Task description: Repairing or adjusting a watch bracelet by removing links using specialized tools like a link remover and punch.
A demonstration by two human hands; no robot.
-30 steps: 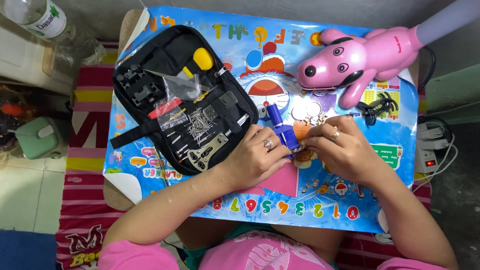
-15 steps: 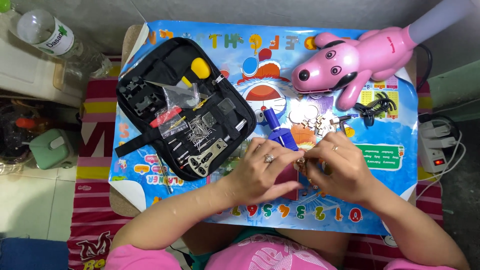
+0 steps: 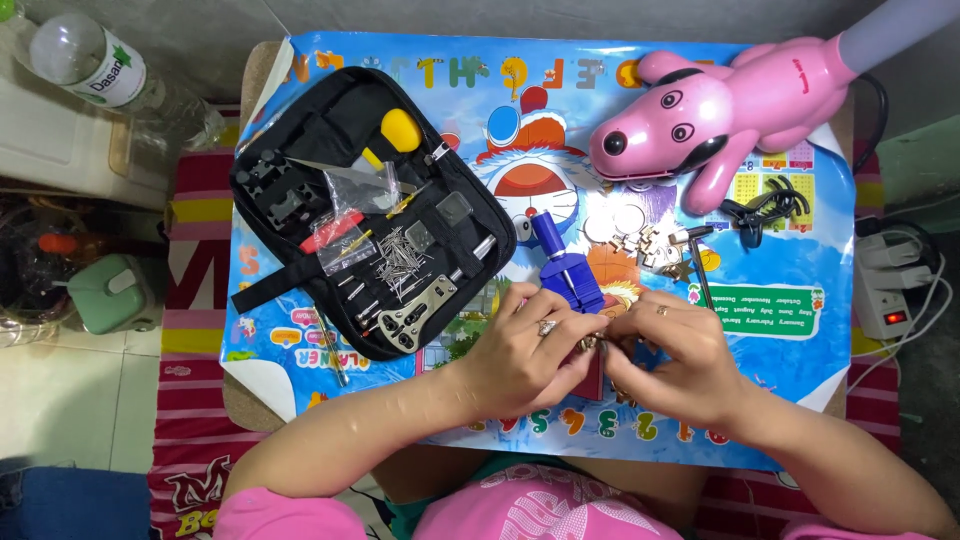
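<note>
Both hands met fingertip to fingertip: the left hand (image 3: 525, 350) and right hand (image 3: 668, 358) pinched a small metal piece (image 3: 592, 343) (details too small), just below the blue tool (image 3: 563, 266); a colourful poster mat (image 3: 800, 330) lay beneath.

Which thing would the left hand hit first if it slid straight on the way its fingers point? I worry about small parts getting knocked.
Probably the right hand: the left hand points right, fingertips already meeting it over a small metal piece.
</note>
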